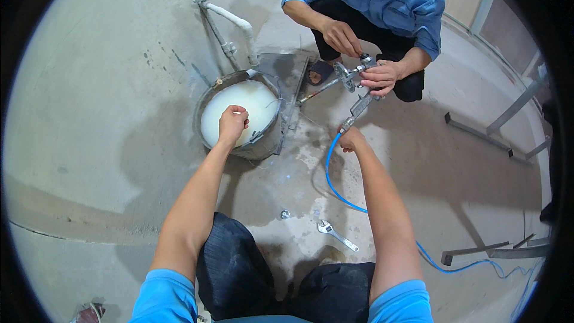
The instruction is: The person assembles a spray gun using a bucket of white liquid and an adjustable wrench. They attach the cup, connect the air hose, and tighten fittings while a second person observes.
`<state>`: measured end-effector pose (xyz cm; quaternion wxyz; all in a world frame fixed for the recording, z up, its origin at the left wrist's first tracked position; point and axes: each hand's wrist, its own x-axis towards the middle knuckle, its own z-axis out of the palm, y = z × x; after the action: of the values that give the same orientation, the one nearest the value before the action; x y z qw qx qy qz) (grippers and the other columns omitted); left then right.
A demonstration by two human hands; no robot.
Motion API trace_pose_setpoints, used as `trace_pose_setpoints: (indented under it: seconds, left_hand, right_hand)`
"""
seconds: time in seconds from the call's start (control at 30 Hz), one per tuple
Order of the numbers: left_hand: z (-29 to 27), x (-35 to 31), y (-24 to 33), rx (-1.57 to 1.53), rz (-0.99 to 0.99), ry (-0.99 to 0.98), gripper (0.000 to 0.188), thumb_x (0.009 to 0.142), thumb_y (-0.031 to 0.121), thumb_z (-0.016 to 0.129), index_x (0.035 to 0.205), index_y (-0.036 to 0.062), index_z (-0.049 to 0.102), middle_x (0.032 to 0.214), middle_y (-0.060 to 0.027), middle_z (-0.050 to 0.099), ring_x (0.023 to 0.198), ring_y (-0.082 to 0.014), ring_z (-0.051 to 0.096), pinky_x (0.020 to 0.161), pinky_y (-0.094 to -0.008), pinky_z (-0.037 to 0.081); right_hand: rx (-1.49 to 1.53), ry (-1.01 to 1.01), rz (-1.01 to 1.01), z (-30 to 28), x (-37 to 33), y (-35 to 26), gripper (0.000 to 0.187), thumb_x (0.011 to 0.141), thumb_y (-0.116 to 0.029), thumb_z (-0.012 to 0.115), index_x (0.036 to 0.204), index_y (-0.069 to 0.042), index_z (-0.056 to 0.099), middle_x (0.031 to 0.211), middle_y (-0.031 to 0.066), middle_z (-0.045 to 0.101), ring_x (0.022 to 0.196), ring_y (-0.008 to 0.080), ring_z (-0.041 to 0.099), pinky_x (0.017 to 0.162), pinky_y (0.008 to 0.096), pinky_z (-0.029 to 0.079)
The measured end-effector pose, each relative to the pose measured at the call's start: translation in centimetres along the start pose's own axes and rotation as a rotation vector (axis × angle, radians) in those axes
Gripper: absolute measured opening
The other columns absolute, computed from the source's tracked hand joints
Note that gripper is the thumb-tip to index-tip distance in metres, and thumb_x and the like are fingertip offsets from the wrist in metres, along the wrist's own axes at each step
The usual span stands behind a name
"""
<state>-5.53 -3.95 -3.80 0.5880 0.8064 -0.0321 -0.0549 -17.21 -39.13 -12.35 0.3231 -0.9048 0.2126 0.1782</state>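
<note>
Currently, the left hand (234,124) is clenched above the milky liquid (258,98) in the left-hand bucket (263,149), while the right hand (351,139) grasps the blue hose (329,170) near the far-right metal valve assembly (361,105).

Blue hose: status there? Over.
Right hand at hose fitting; left hand curled above bucket of white liquid. Co-worker's left hand on metal tool. Wrench on floor.

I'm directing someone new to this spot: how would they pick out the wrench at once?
Start at the big bucket of whitish liquid, then look toward the wearer's right knee. Just before that knee, the wrench lies on the floor: silvery and long-handled, unlike the small round metal piece to its left.
</note>
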Motion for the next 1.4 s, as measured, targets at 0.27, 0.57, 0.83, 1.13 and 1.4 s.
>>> trace_pose_setpoints:
  seconds: [0.27, 0.57, 0.83, 1.13, 1.4]
  left_hand:
    - [-0.4, 0.5, -0.3, -0.028, 0.007, -0.001, 0.017, 0.09, 0.007, 0.065, 0.105, -0.0013, 0.061, 0.078, -0.0072, 0.066, 0.068, -0.0135, 0.064, 0.062, -0.0275, 0.052]
    - [-0.9, 0.3, -0.3, -0.033, -0.016, 0.006, 0.015, 0.092, 0.007, 0.064, 0.104, 0.0013, 0.059, 0.079, -0.0058, 0.064, 0.065, -0.0121, 0.06, 0.06, -0.0261, 0.049]
    - [-1.6, 0.1, -0.1, -0.019, -0.006, 0.02, 0.015, 0.092, 0.008, 0.064, 0.104, 0.0016, 0.059, 0.079, -0.0053, 0.064, 0.066, -0.0108, 0.06, 0.061, -0.0255, 0.049]
    - [-1.9, 0.7, -0.4, 0.008, -0.004, 0.024, 0.015, 0.087, 0.006, 0.066, 0.101, -0.0016, 0.064, 0.077, -0.0074, 0.067, 0.067, -0.0129, 0.065, 0.062, -0.0273, 0.053]
    - [-2.1, 0.7, -0.6, -0.018, -0.002, 0.025, 0.016, 0.087, 0.006, 0.066, 0.101, -0.0017, 0.064, 0.078, -0.0067, 0.067, 0.067, -0.0129, 0.065, 0.062, -0.0274, 0.053]
  right_hand:
    - [0.018, -0.123, 0.012, 1.3, 0.8, 2.1, 0.024, 0.09, -0.021, 0.058, 0.092, 0.001, 0.069, 0.077, 0.0139, 0.071, 0.063, 0.0224, 0.071, 0.057, 0.0375, 0.057]
    - [0.017, -0.128, -0.09, 2.0, 2.3, 0.2, 0.023, 0.091, -0.025, 0.061, 0.096, -0.004, 0.069, 0.074, 0.0081, 0.069, 0.062, 0.0187, 0.071, 0.056, 0.0365, 0.059]
    - [-0.047, -0.079, -0.021, 1.7, 2.0, 0.2, 0.028, 0.092, -0.027, 0.059, 0.094, -0.001, 0.069, 0.081, 0.0122, 0.074, 0.065, 0.0225, 0.074, 0.055, 0.0373, 0.06]
    - [-0.038, -0.089, -0.004, 1.3, 2.0, 0.4, 0.031, 0.092, -0.024, 0.052, 0.099, 0.002, 0.069, 0.083, 0.0166, 0.074, 0.065, 0.0254, 0.073, 0.058, 0.0386, 0.058]
    - [-0.037, -0.075, -0.006, 2.6, 4.3, 1.2, 0.031, 0.095, -0.022, 0.053, 0.084, 0.002, 0.069, 0.079, 0.0119, 0.074, 0.065, 0.0229, 0.074, 0.056, 0.0377, 0.061]
